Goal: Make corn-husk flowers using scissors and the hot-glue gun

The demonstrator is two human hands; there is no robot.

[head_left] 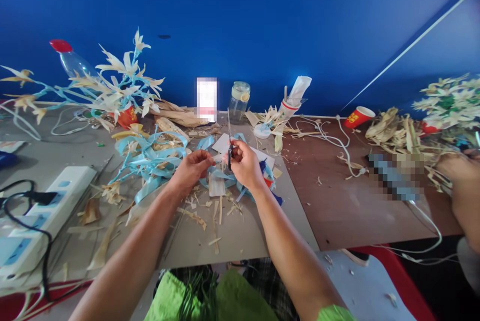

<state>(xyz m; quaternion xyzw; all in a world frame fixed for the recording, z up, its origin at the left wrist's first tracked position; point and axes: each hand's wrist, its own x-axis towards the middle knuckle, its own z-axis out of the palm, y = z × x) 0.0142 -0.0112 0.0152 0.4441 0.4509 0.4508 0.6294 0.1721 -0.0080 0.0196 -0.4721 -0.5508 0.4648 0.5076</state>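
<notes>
My right hand (244, 162) is wrapped around a pair of scissors (229, 153), whose thin blades point up and away from me. Beside it on the left, my left hand (192, 167) pinches a small pale strip (217, 159) that reaches toward the right hand's fingers. I cannot make out what the strip is made of. Light blue ribbon (150, 186) lies tangled with husk flowers to the left of my hands. Under them sit white paper (221, 143) and a small clear plastic piece (216, 185), with husk scraps (198, 218) scattered nearer to me.
A power strip (48, 216) with black cables lies at left. Husk flowers on blue stems (127, 66) stand behind it. At the back are a lidded jar (240, 98) and a red cup (360, 117). Another person's hand (459, 166) is at far right, near a phone-like device (392, 177).
</notes>
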